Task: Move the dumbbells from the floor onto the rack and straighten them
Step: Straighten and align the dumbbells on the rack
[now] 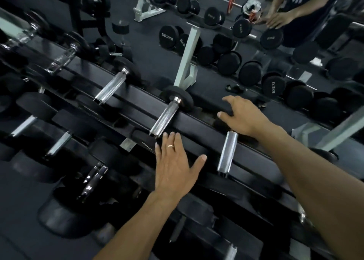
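Step in hand, as judged: straightening dumbbells already seated on the top tier of the rack [197, 124]; lifting from the floor not under way here.

Far left of top tier: several dumbbells with chrome handles, blurred, long axes set crosswise to the rail.

Centre of tier: middle dumbbell [164, 119], long axis running from near rail to far rail, far head resting at the far edge, near end pointing toward the viewer and slightly left.

Left hand [174, 167]: open, fingers straight and spread, palm down over the near rail just beside that handle's near end; nothing held. Contact with the rail not determinable.

Right dumbbell [227, 153]: handle nearly parallel to its neighbour, tilted slightly differently, far head under the right hand.

Right hand [241, 114]: fingers curved loosely over the dark far head; firm grip or mere rest not determinable.

Next move calls for turning the right dumbbell until parallel with its neighbour.
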Action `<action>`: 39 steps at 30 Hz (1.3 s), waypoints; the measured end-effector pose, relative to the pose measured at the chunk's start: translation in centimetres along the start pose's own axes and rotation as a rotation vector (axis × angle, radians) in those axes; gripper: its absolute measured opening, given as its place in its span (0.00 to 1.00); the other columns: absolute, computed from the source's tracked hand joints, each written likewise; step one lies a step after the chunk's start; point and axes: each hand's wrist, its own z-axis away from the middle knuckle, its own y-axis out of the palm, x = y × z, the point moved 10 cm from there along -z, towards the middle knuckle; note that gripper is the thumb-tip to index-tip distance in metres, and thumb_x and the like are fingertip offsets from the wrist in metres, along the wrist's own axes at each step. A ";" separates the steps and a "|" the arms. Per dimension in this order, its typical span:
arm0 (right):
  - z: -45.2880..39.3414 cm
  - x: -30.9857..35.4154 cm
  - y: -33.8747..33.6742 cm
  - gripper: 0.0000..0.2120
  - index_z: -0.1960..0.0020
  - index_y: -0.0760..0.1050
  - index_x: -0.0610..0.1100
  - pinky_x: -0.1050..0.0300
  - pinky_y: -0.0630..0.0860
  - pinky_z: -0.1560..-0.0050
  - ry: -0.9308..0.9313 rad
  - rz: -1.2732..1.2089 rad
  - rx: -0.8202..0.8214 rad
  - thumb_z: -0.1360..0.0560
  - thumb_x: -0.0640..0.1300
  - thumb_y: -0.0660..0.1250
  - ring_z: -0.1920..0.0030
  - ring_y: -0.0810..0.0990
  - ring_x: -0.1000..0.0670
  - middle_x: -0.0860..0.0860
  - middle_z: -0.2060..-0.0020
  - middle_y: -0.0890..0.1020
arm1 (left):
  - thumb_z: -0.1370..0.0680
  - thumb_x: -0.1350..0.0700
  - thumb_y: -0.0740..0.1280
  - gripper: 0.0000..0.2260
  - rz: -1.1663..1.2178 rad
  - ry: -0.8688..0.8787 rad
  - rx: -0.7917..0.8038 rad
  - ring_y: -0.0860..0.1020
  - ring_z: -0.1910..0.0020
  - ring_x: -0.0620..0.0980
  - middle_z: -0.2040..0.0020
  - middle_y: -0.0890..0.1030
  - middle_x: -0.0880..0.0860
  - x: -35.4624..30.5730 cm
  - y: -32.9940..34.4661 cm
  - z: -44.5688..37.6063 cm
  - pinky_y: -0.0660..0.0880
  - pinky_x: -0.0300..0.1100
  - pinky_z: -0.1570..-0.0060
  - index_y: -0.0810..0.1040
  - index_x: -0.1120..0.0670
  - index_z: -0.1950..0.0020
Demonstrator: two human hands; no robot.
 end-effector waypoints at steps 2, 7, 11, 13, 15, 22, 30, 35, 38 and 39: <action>1.2 -2.4 -0.1 0.29 0.25 0.63 0.42 0.48 0.67 0.33 0.024 -0.061 -0.015 0.21 0.52 0.64 0.31 0.70 0.39 0.40 0.30 0.71 | 0.23 0.34 0.57 0.42 0.026 -0.030 0.051 0.44 0.21 0.53 0.21 0.52 0.58 -1.2 2.2 1.5 0.41 0.52 0.24 0.48 0.60 0.22; 3.2 -6.7 1.3 0.33 0.24 0.60 0.43 0.49 0.69 0.34 0.026 -0.167 0.051 0.23 0.56 0.66 0.33 0.72 0.40 0.42 0.32 0.73 | 0.29 0.29 0.61 0.47 0.130 -0.175 0.069 0.49 0.22 0.54 0.21 0.53 0.56 -3.6 5.7 5.1 0.47 0.53 0.23 0.50 0.57 0.21; 2.5 -7.5 1.9 0.28 0.26 0.63 0.44 0.50 0.72 0.39 -0.013 -0.200 0.076 0.22 0.53 0.66 0.38 0.75 0.41 0.43 0.37 0.77 | 0.38 0.29 0.71 0.56 0.268 -0.337 0.064 0.49 0.22 0.54 0.21 0.48 0.53 -4.7 8.1 6.9 0.61 0.54 0.27 0.45 0.52 0.22; 2.1 -7.8 1.9 0.23 0.30 0.67 0.45 0.49 0.73 0.41 -0.022 -0.236 0.092 0.22 0.51 0.66 0.42 0.77 0.43 0.45 0.40 0.79 | 0.38 0.34 0.76 0.58 0.293 -0.415 0.015 0.48 0.22 0.55 0.21 0.45 0.54 -4.7 8.5 6.9 0.63 0.54 0.28 0.44 0.53 0.22; 2.0 -8.2 2.0 0.19 0.34 0.70 0.47 0.48 0.74 0.41 -0.032 -0.275 0.099 0.22 0.52 0.67 0.45 0.78 0.44 0.47 0.44 0.80 | 0.39 0.38 0.78 0.59 0.272 -0.456 -0.012 0.52 0.22 0.56 0.22 0.46 0.55 -4.7 8.6 6.9 0.65 0.52 0.29 0.43 0.53 0.22; 2.0 -8.8 2.2 0.17 0.36 0.71 0.48 0.49 0.75 0.46 -0.053 -0.327 0.060 0.22 0.52 0.67 0.49 0.78 0.45 0.48 0.48 0.79 | 0.40 0.40 0.80 0.59 0.247 -0.447 -0.006 0.58 0.26 0.55 0.25 0.53 0.55 -4.7 8.6 6.5 0.67 0.49 0.31 0.46 0.54 0.22; 3.2 -10.3 1.9 0.20 0.32 0.70 0.47 0.55 0.69 0.50 -0.018 -0.317 -0.014 0.21 0.53 0.66 0.51 0.75 0.48 0.48 0.46 0.80 | 0.39 0.41 0.80 0.58 0.245 -0.375 0.046 0.57 0.26 0.54 0.26 0.52 0.51 -4.8 8.8 5.8 0.65 0.44 0.32 0.45 0.53 0.22; 3.3 -9.9 1.9 0.20 0.32 0.70 0.47 0.55 0.68 0.50 -0.008 -0.312 -0.027 0.22 0.53 0.66 0.44 0.78 0.43 0.47 0.45 0.81 | 0.39 0.40 0.80 0.58 0.212 -0.375 0.086 0.59 0.27 0.54 0.26 0.54 0.52 -4.2 8.5 5.3 0.68 0.48 0.32 0.47 0.52 0.22; 3.5 -10.0 1.9 0.21 0.32 0.70 0.47 0.55 0.68 0.49 0.008 -0.304 -0.039 0.21 0.53 0.66 0.43 0.78 0.42 0.46 0.44 0.81 | 0.40 0.39 0.79 0.57 0.185 -0.363 0.128 0.59 0.28 0.56 0.26 0.55 0.55 -4.1 8.5 4.8 0.68 0.50 0.33 0.49 0.53 0.22; 3.5 -10.1 2.0 0.21 0.32 0.70 0.47 0.55 0.69 0.49 0.010 -0.302 -0.039 0.21 0.53 0.65 0.43 0.78 0.42 0.46 0.44 0.80 | 0.40 0.39 0.79 0.57 0.183 -0.359 0.135 0.59 0.28 0.56 0.27 0.55 0.55 -4.2 8.5 4.8 0.68 0.50 0.33 0.49 0.53 0.22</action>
